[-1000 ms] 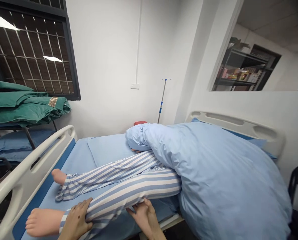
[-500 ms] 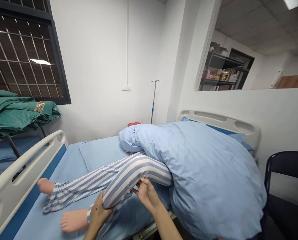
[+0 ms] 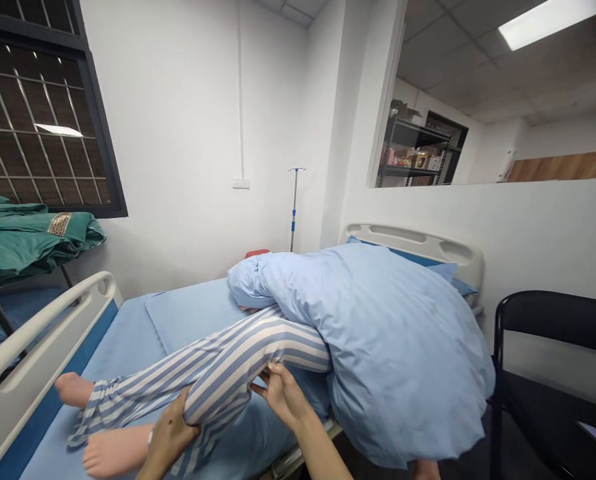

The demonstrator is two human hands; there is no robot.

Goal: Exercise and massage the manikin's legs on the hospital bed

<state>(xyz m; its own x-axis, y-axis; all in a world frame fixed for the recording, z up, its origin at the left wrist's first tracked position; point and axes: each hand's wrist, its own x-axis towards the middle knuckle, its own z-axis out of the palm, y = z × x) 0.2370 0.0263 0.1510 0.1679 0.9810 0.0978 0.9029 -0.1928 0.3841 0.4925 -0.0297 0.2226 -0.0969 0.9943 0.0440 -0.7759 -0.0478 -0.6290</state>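
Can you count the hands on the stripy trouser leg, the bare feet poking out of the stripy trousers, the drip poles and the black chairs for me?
Hands on the striped trouser leg: 2 (left hand, right hand)
Bare feet: 2 (upper bare foot, lower bare foot)
Drip pole: 1
Black chair: 1
Total: 6

Blue-and-white striped cotton pyjama leg (image 3: 218, 387) | knee now bent higher, lifted toward 12 o'clock | smooth bare mannequin foot (image 3: 115, 452) | slid inward toward 3 o'clock
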